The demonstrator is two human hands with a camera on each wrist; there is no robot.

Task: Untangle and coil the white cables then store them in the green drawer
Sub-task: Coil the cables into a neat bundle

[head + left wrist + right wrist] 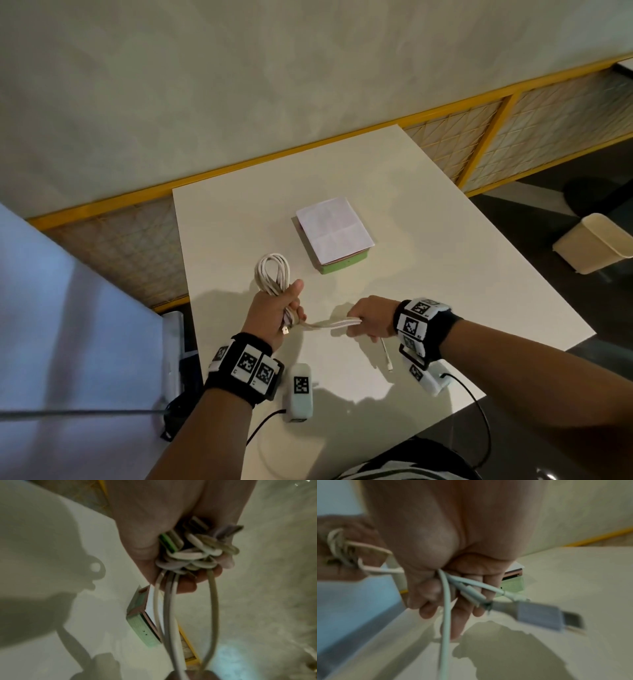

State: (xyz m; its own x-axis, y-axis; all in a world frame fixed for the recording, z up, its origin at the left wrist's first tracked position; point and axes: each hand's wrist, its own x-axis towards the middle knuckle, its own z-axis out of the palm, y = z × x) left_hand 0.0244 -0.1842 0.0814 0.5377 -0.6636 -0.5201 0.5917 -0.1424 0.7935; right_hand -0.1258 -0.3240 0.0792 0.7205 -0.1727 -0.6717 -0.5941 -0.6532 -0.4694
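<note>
- The left hand has its fingers curled tight round a bunch of white cables, thumb up; the looped end sticks out of the fist toward 12 o'clock, over the table.
- The right hand, at 3 o'clock of the left and near it, is closed round the loose tails of the same cables; a plug end hangs from it toward 6 o'clock.
- The bunch's long axis runs from 6 to 12 o'clock; the strands between the two fists run crosswise, 9 to 3 o'clock, nearly taut.
- The left wrist view shows turns crossed over each other at the fist, so the step in hand looks like winding the tails round the bunch's waist.
- To do it well, the left hand should likely keep the loops pinned flat while the right feeds the tails with even, light tension, each turn lying beside the last, with the plugs left free.
- The green drawer sits shut at 1 o'clock of the loops, apart from them, under a sheet of paper; storing is not yet begun.
</note>
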